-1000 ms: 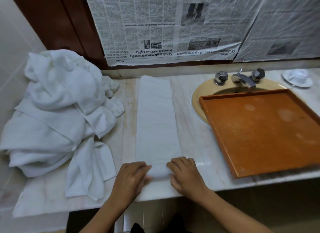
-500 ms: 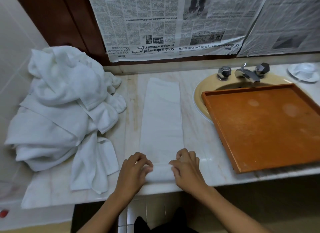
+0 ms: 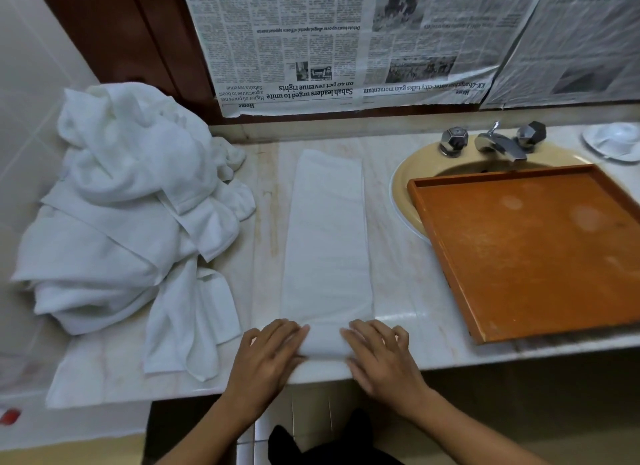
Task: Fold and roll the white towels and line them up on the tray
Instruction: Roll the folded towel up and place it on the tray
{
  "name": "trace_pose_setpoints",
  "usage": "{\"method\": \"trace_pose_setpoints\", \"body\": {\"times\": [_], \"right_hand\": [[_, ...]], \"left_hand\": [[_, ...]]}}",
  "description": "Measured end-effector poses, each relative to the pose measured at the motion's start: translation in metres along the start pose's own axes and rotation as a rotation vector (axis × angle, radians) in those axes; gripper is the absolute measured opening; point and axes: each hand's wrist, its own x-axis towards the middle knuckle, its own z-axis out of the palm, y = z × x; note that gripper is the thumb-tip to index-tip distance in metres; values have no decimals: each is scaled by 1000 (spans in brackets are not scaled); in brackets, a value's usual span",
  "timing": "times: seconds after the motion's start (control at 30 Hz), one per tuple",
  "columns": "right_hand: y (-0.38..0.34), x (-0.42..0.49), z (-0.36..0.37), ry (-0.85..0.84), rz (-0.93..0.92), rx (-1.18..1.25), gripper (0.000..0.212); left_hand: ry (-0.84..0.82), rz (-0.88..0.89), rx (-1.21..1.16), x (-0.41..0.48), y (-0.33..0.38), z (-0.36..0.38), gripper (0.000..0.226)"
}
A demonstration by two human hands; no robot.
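A white towel [image 3: 327, 236], folded into a long narrow strip, lies on the marble counter and runs away from me. Its near end is turned up into a small roll [image 3: 323, 341] at the counter's front edge. My left hand [image 3: 266, 357] lies flat on the roll's left end. My right hand [image 3: 377, 353] lies on its right end with the fingers stretched forward over it. The orange wooden tray [image 3: 533, 250] sits to the right, over part of the sink, with no towels in it. A heap of loose white towels [image 3: 117, 205] fills the counter's left side.
A yellow sink [image 3: 408, 173] with a chrome faucet [image 3: 498, 142] lies behind and under the tray. A white dish [image 3: 613, 140] stands at the far right. Newspaper sheets [image 3: 294, 49] hang on the wall behind. A tiled wall bounds the left side.
Both hands have pushed the near end of the strip forward into a thicker roll. Their fingers, curled half a second ago, now lie flatter over it.
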Motion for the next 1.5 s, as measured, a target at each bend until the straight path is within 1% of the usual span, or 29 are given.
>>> {"method": "trace_pose_setpoints", "body": {"times": [0.13,0.23,0.3,0.43,0.53,0.57,0.63,0.67,0.73,0.77,0.83,0.9,0.97,1.0,1.03,1.07,1.1,1.13,1.17,1.23,1.33,1.4,1.47,1.5], "right_hand": [[3,14,3,18,-16,-29,53],[5,24,3,-46,9,-24,53],[6,29,-1,-70,42,22,51],[7,27,-15,-146,240,270,45],[6,28,-25,-230,421,490,30],[6,31,-27,-273,481,546,26],[5,39,-29,-336,613,633,37],[4,42,-27,-335,682,656,38],[-1,48,-24,-300,775,609,29],[-5,49,-22,-280,772,526,23],[-10,47,-14,-210,718,384,19],[-13,46,-13,-158,721,364,18],[-15,44,-12,-80,710,362,21],[-17,42,-12,-56,660,339,26],[-18,38,-12,-32,590,300,29],[-19,34,-12,3,513,248,27],[-19,29,-12,39,450,212,22],[-19,24,-12,82,404,185,13],[-17,19,-10,126,369,166,7],[-12,9,-7,191,311,153,11],[-6,-2,-2,238,225,122,20],[-1,-9,-2,202,146,103,34],[6,-15,-3,116,83,91,52],[9,-17,-3,86,68,89,57]], "left_hand": [[-62,-2,-12,14,-12,4,40],[-143,-50,-69,25,-18,2,37],[-202,-108,-151,30,-20,-1,37],[-339,-299,-355,35,-11,-15,34],[-494,-452,-377,46,0,-23,39],[-522,-493,-382,47,3,-23,38],[-522,-566,-405,47,6,-20,38],[-500,-594,-404,46,6,-18,45],[-397,-620,-371,43,6,-12,58],[-365,-648,-351,43,6,-11,60],[-314,-709,-360,43,8,-8,50],[-210,-722,-398,41,10,-5,35],[-56,-659,-380,35,13,-3,25],[20,-582,-340,31,14,-2,23],[80,-478,-282,26,15,0,25],[129,-380,-223,20,16,1,31],[162,-312,-183,15,16,2,35],[180,-266,-158,10,14,2,35],[182,-222,-138,5,12,2,31],[141,-147,-97,-2,6,0,29],[64,-67,-54,-6,-2,-3,38],[22,-20,-39,-5,-7,-6,41],[-27,33,-30,-4,-12,-8,44],[-52,56,-21,-4,-14,-9,46]]}}
